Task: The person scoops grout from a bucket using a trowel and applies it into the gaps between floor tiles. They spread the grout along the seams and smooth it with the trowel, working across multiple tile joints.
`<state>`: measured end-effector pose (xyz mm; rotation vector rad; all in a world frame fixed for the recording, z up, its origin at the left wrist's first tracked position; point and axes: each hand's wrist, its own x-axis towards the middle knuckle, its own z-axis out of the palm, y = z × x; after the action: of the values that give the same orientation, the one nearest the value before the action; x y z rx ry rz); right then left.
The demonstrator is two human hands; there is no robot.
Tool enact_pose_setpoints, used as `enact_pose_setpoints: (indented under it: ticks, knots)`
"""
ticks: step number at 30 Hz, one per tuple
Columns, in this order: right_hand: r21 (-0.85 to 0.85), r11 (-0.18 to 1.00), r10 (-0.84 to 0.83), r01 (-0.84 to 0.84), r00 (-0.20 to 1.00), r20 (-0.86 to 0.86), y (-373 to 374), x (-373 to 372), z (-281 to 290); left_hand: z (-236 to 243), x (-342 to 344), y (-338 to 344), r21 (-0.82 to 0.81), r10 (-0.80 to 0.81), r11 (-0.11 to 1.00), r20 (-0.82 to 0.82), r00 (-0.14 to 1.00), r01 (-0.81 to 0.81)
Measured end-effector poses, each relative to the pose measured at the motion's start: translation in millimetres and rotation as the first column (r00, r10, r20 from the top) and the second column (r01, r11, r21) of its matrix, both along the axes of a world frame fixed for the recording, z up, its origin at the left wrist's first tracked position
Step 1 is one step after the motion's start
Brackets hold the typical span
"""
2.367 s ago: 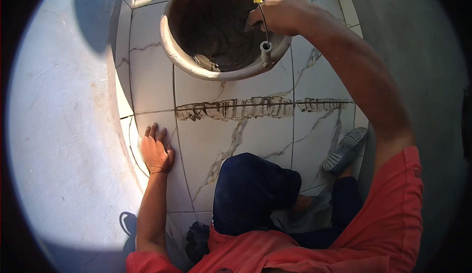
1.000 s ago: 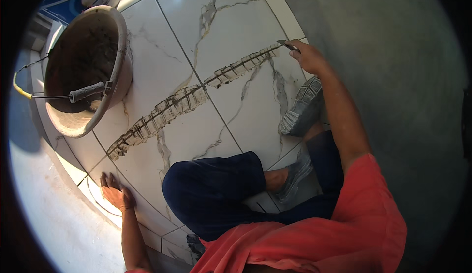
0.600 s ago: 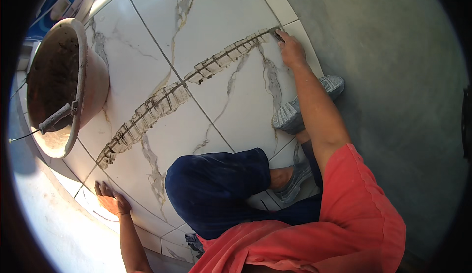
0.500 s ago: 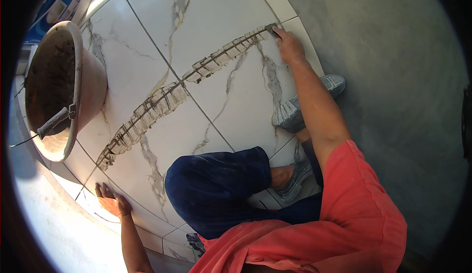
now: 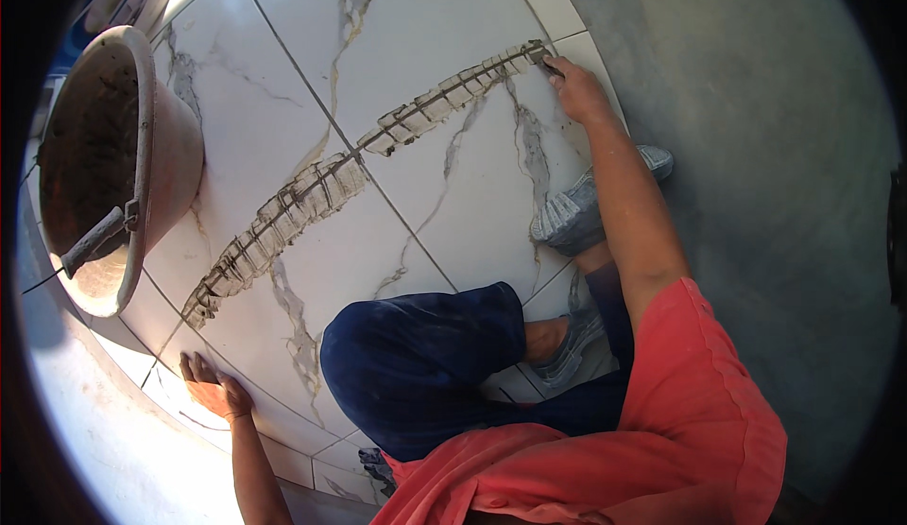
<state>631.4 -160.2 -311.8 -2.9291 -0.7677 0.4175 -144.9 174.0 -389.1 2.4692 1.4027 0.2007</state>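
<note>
The small dark scraper (image 5: 541,55), gripped in the right hand (image 5: 581,93), sits at one end of a ragged grey grout band (image 5: 293,204), ridged crosswise, smeared slantwise along a joint between white, grey-veined tiles (image 5: 354,246).

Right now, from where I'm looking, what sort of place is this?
Probably a room or passage with its tiling unfinished: marble-patterned floor tiles, grey paste smeared along a joint between them, and a grimy bucket with dark material inside.
</note>
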Motion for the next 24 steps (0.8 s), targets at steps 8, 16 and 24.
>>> enact_pose_setpoints:
  ticks: [8, 16, 24]
  knots:
    - [-0.061, 0.997, -0.036, 0.04, 0.997, 0.066, 19.8, 6.0, -5.6, 6.1, 5.8, -2.0, 0.118, -0.076, 0.99, -0.006, 0.997, 0.076]
    - [-0.12, 0.988, -0.092, 0.093, 0.996, 0.014, 26.7, 5.6, 9.4, 7.8, 1.6, 0.3, 0.158, -0.093, 0.981, -0.124, 0.988, 0.112]
    - [-0.202, 0.966, -0.17, 0.162, 0.985, -0.022, 17.1, 4.1, 10.8, 11.4, 6.5, -0.1, 0.081, -0.012, 0.996, -0.109, 0.994, 0.021]
